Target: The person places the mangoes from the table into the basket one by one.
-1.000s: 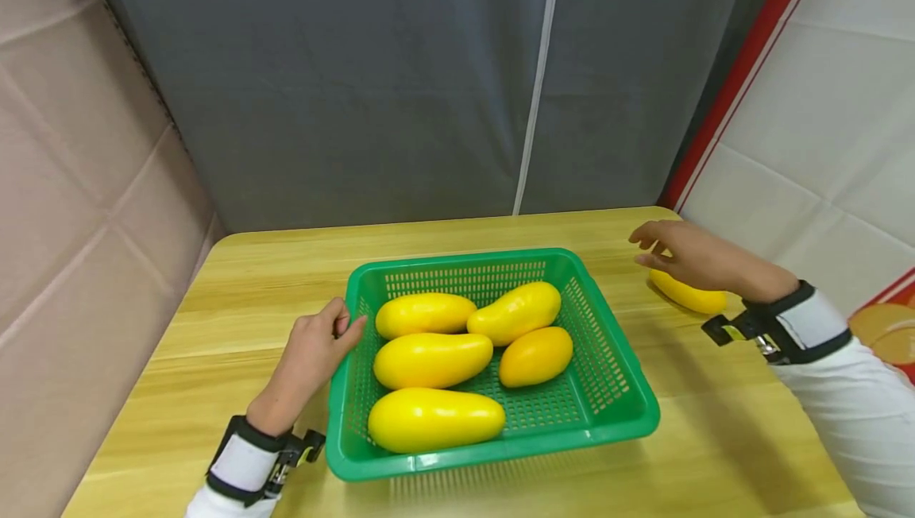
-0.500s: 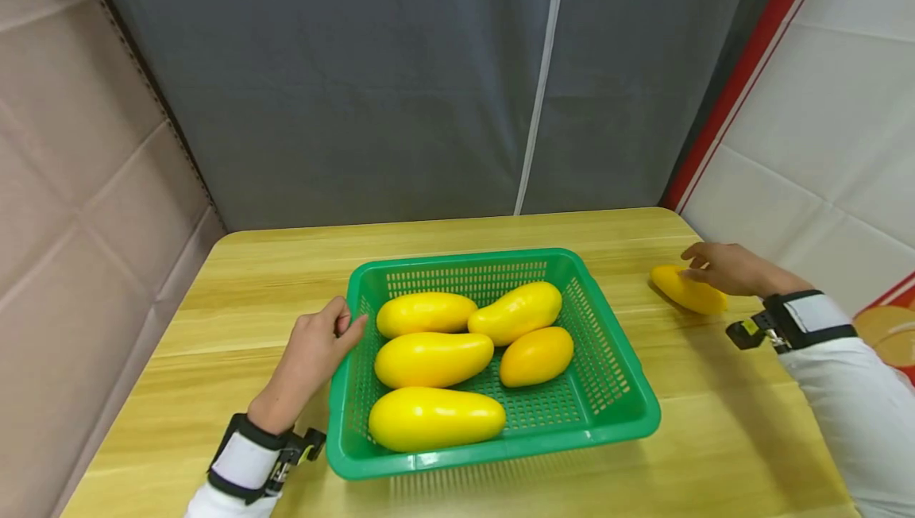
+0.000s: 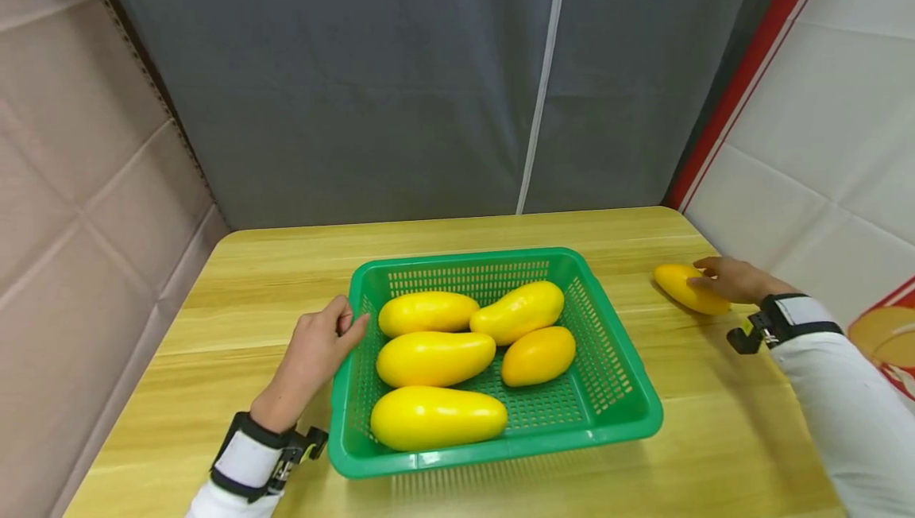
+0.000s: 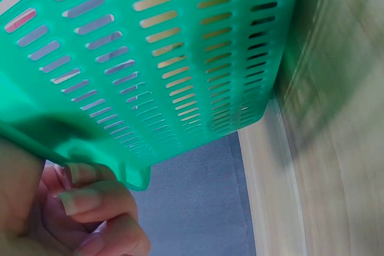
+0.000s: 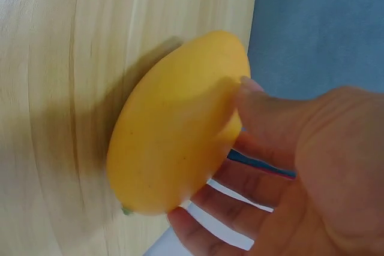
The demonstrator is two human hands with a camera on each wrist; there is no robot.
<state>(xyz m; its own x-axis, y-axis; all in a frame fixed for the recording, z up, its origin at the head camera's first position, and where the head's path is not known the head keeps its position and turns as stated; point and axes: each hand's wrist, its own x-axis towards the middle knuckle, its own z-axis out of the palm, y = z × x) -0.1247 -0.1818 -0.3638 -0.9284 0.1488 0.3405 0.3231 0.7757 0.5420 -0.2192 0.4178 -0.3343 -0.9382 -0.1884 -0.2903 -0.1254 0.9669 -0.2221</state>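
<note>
At the left side of a green plastic basket [image 3: 599, 327], my left hand [image 3: 313, 355] grips the rim; its fingers [image 4: 99, 202] curl beneath the edge in the left wrist view. A yellow mango [image 3: 675, 284] lies on the table to the right of the basket. My right hand [image 3: 732, 278] holds this mango from its right side, thumb on one face and fingers along the other, as the right wrist view shows. A small green stem end [image 5: 126, 210] is visible on it. Several mangoes [image 3: 436, 359] lie inside the basket.
The wooden table [image 3: 286, 264] carries everything. A grey curtain [image 3: 372, 105] hangs behind it. Pale quilted panels stand on the left [image 3: 86, 224] and a white panel with a red border [image 3: 822, 121] on the right, close to my right hand.
My right hand has moved right and down from above the loose mango and taken hold of it. The left hand has stayed on the basket's rim.
</note>
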